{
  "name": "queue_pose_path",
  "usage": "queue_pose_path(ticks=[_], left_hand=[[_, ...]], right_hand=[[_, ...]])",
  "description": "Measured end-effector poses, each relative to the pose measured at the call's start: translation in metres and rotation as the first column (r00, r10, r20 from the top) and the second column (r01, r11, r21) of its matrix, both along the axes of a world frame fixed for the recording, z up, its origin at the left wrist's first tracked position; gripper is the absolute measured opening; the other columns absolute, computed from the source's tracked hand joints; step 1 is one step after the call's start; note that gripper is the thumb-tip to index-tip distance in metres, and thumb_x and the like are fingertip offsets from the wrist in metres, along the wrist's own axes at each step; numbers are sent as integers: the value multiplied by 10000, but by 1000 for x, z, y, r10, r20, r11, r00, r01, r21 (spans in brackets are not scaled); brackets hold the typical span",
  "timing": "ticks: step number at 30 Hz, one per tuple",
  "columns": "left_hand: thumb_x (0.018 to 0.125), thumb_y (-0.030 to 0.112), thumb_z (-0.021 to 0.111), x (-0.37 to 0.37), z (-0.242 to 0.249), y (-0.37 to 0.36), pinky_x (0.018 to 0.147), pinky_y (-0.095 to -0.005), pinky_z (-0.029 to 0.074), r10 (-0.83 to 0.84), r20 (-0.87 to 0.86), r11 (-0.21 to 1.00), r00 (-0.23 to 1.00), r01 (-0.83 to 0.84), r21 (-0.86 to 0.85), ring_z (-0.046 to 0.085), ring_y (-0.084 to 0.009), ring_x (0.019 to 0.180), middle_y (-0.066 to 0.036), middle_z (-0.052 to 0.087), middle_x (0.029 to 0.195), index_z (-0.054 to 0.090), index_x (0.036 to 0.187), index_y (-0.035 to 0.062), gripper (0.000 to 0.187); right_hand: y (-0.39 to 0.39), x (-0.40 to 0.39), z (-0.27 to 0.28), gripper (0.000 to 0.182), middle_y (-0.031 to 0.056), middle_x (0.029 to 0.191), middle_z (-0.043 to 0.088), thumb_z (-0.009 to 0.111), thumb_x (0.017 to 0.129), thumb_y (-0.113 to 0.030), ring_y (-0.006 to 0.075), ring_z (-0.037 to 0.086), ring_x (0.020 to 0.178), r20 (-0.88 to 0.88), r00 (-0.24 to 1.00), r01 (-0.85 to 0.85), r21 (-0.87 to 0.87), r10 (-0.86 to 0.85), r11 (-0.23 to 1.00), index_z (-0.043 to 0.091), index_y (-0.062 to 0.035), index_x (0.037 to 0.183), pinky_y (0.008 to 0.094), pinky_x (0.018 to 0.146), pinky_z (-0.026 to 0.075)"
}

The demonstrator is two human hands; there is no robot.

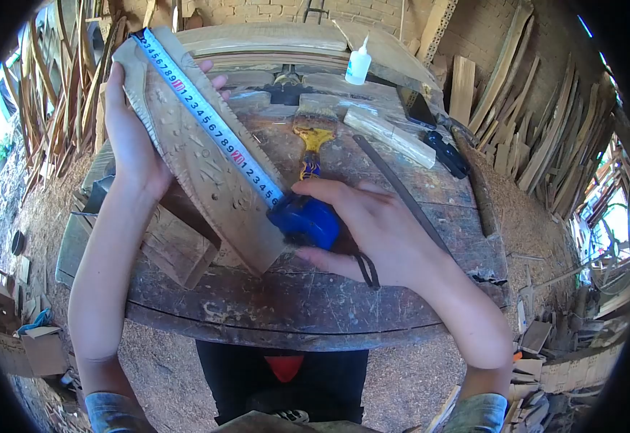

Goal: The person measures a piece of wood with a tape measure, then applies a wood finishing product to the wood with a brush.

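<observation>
A carved wooden board (185, 155) with notched edges is tilted up above the workbench, my left hand (131, 141) closed around its upper left side. Along its length runs the extended blade (210, 119) of a tape measure, its end at the board's far tip. My right hand (380, 227) grips the blue tape measure case (311, 222) near the board's lower end, thumb and fingers on either side. A dark wrist strap (367, 270) hangs from the case. Behind the case lies a brush (313, 138) with a yellow handle, partly hidden by my right hand.
A wooden block (177, 247) sits under the board on the workbench (286, 303). Farther back are a white squeeze bottle (358, 66), a pale wood strip (390, 137), a long dark metal bar (403, 193), a phone (416, 108) and a black object (446, 154). Timber leans around the walls.
</observation>
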State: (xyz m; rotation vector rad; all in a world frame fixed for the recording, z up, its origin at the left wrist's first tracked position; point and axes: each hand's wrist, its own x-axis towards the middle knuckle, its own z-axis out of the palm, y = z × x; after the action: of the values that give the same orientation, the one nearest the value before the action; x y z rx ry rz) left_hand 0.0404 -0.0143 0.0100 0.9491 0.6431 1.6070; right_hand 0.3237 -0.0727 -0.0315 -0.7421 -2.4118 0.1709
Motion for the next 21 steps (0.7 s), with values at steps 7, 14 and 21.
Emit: queue_pose_path(ticks=[7, 14, 21], left_hand=[[1052, 740, 196, -5, -1, 3, 1142, -496, 494, -28, -41, 999, 999, 30, 45, 636, -343, 1282, -214, 586, 1477, 386, 1589, -18, 948], [1059, 728, 199, -7, -1, 4, 1142, -502, 495, -46, -41, 996, 998, 49, 70, 637, -350, 1291, -217, 600, 1459, 401, 1578, -19, 932], [1046, 749, 201, -6, 1, 3, 1157, -540, 476, -58, 4, 995, 998, 57, 76, 649, -385, 1269, -236, 614, 1433, 413, 1567, -29, 960]], right_hand=[[-3, 0, 3, 616, 158, 1066, 763, 813, 903, -386, 356, 736, 896, 28, 999, 30, -52, -28, 998, 552, -131, 1399, 416, 848, 571], [-3, 0, 5, 712, 163, 1172, 757, 869, 858, -345, 385, 739, 987, 31, 999, 21, -53, -19, 998, 538, -123, 1449, 429, 905, 577], [-5, 0, 10, 796, 164, 1201, 751, 860, 853, -399, 365, 728, 930, 45, 998, 39, -31, -38, 999, 500, -133, 1510, 404, 876, 554]])
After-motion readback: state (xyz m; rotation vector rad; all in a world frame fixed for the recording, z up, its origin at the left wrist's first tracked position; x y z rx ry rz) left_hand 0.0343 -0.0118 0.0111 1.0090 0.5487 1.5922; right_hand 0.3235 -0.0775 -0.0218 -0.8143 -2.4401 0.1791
